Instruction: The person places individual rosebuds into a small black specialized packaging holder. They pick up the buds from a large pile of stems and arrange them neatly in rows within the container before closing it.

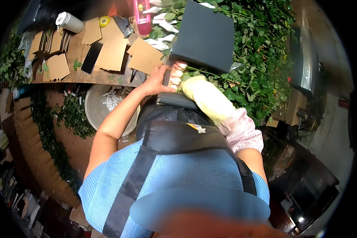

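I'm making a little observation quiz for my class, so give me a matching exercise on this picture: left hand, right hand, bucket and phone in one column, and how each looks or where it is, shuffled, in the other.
Column one:
1. Left hand
2. Right hand
3. Bucket
4. Phone

Column two:
A. Black, lying on the table
B. Covered in yellow
C. Pale and round, with white scraps inside
D. Bare, beside the flower heads

Pairs: 1-D, 2-B, 3-C, 4-A.
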Motion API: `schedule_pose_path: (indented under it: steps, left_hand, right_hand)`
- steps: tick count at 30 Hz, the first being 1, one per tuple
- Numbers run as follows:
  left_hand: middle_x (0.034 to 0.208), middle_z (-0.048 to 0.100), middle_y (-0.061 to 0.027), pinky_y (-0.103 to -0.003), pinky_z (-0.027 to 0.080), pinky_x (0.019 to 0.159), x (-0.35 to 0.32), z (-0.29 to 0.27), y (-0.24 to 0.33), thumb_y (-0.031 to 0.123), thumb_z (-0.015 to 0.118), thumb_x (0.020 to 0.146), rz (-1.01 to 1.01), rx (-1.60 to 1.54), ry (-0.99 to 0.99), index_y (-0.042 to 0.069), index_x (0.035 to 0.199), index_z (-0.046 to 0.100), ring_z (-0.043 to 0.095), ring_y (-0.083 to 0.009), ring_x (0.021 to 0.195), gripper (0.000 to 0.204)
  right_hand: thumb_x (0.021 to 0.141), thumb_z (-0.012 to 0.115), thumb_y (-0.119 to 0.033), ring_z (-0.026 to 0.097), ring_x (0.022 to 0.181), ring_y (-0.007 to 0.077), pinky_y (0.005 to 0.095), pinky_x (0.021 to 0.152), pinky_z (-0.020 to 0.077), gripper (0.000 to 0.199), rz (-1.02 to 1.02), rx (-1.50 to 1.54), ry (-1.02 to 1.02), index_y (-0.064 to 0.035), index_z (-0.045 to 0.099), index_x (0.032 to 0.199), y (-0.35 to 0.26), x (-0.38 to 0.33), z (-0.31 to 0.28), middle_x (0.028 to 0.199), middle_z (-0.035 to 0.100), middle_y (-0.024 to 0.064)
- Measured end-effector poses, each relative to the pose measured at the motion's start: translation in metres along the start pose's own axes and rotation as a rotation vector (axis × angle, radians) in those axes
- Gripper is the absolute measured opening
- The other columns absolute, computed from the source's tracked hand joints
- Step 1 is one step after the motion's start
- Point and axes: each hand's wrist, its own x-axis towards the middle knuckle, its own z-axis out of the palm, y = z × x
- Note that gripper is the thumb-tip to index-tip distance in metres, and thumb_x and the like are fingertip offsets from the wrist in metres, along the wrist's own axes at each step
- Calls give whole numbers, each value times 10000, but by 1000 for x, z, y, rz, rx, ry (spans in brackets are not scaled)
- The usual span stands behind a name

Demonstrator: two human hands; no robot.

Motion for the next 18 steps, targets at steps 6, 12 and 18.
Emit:
schedule_pose_path:
  steps: [6,12,18]
  left_hand:
    - [1566,177,-350,-566,219,1229,-1,-3,-1,482,918,725,15,18,-84,195,1462,407,126,-546,1506,942]
    - [1586,141,-383,-572,207,1230,3,1,-8,497,908,732,49,85,-85,188,1456,421,77,-542,1524,925]
    - [1579,208,-350,-588,198,1226,17,5,-16,444,884,786,-5,-29,-45,166,1376,528,112,-541,1520,743]
  right_hand:
    - [967,654,-321,713,1012,327,407,916,544,252,144,362,354,-131,734,1112,10,-13,20,1061,747,162]
    - [921,655,-268,727,981,296,373,894,546,240,377,1060,234,-79,758,1026,2,12,21,993,758,150]
    - [946,615,-310,726,1031,306,422,907,548,270,270,641,278,-96,747,1045,-4,-5,6,1024,755,178]
